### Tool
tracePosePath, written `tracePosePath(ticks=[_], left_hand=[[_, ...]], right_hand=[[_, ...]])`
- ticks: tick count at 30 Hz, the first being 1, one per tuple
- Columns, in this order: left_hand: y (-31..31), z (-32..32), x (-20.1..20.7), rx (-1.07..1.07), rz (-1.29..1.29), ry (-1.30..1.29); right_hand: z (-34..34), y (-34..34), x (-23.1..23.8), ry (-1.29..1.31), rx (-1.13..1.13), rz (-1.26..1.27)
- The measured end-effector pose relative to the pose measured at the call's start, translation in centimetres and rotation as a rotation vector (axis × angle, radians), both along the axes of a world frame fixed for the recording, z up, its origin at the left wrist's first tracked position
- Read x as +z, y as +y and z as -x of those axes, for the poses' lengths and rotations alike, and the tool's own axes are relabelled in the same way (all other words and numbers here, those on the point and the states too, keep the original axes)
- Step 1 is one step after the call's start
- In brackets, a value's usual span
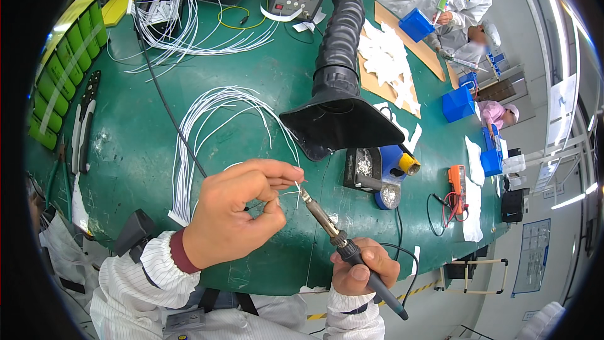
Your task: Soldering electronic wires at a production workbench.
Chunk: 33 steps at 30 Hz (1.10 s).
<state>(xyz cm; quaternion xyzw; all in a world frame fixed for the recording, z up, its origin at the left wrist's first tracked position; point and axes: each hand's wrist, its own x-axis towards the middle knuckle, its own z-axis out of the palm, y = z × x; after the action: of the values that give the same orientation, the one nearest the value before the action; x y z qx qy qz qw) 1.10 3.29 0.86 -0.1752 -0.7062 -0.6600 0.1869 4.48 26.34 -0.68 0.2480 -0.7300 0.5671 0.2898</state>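
My left hand (229, 217) pinches the end of a thin white wire (297, 182) between thumb and fingertips. In my right hand (368, 267) is a soldering iron (322, 219), held by its dark handle and slanting up to the left. Its tip is right at the wire end by my left fingertips; whether they touch is too small to tell. Beside my left hand, a looped bundle of white wires (182, 162) lies on the green mat, with a white connector (178, 218) at its lower end. A black fume extractor hood (343, 123) hangs just beyond both hands.
A soldering station (299, 5) and loose white wires (167, 28) lie at the back. Right of the hood are an iron stand (391, 162), a tip cleaner (389, 198) and an orange multimeter (457, 182). Green bins (66, 66) and cutters (82, 132) line the left. Co-workers (434, 0) sit beyond.
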Motion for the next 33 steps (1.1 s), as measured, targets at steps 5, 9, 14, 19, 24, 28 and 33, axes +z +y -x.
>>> tracePosePath(ticks=[5,9,14,19,24,28,33], left_hand=[[0.4,0.0,0.0,0.061,-0.03,-0.009],[0.4,0.0,-0.1,0.064,-0.028,-0.006],[0.3,0.0,-0.1,0.055,-0.04,-0.001],[0.4,0.2,0.0,0.042,-0.056,-0.003],[-0.1,0.2,0.0,-0.04,-0.054,-0.015],[0.1,-0.1,-0.1,-0.061,-0.063,-0.037],[0.0,-0.1,-0.2,-0.071,-0.051,-0.034]], right_hand=[[0.0,0.1,0.0,-0.006,0.007,-0.009],[-0.1,0.2,-0.2,0.006,-0.009,0.0],[0.0,0.3,0.0,0.007,0.017,0.02],[0.0,0.3,0.1,0.008,0.001,0.069],[0.1,1.1,0.4,0.025,-0.286,0.152],[0.1,2.7,1.5,-0.063,-0.527,-0.041],[2.4,4.3,1.8,-0.298,-0.486,-0.418]])
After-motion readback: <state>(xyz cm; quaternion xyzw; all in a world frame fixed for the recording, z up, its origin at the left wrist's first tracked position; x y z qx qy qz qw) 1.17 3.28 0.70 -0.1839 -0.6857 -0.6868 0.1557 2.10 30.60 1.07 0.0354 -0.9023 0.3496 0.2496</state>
